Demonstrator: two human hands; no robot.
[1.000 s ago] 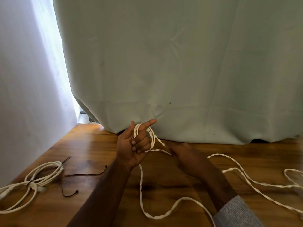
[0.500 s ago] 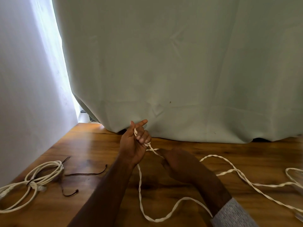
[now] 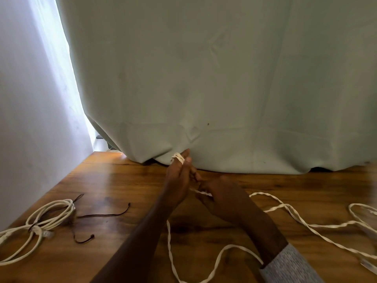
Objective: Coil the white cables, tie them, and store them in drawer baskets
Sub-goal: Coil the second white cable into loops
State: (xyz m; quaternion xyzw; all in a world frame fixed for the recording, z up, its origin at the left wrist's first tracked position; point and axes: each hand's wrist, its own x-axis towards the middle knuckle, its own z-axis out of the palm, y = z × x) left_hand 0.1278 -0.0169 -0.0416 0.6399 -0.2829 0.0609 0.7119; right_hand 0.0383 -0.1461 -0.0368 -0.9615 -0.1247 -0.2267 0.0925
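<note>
Left hand (image 3: 177, 180) raised, fingers (image 3: 184, 160) grasping white cable (image 3: 177, 157) loops near the curtain (image 3: 204, 78) hem; right hand (image 3: 219, 198) pinches the same cable just beside it. Slack trails right across bare bench (image 3: 114, 180). Tied coil (image 3: 40, 221) and dark cord (image 3: 102, 215) lie at the left edge.

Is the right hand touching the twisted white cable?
Touching. Head view: right hand fingers pinch the twisted white cable running to the left hand.

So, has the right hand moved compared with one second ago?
Yes. The right hand has shifted slightly toward the left hand, judged against the curtain hem.
</note>
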